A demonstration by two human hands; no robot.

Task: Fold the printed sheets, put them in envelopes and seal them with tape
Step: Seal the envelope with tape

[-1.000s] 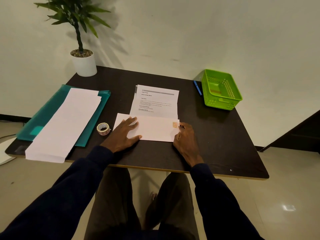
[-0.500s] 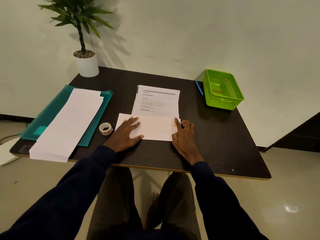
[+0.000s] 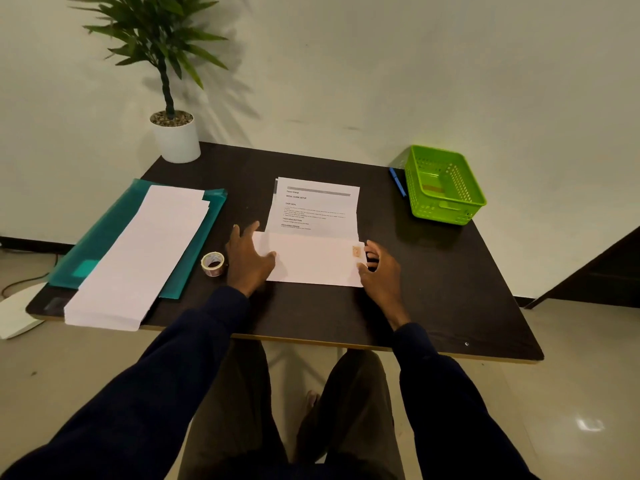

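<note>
Left hand point(image 3: 247, 259), flat and open, pins the long white paper envelope point(image 3: 311, 259); right hand point(image 3: 381, 271), pinching its end, should rub the small tan tape patch point(image 3: 356, 251) flat.

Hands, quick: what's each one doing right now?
Left hand: open, resting flat on the envelope.
Right hand: fingers curled at the envelope's right end; a grip cannot be told.

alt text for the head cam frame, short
A person's left hand presses flat on the left end of a white envelope on a dark table, while the right hand curls at its right edge beside a tan tape patch. Printed sheets lie behind; a tape roll sits left.
</note>
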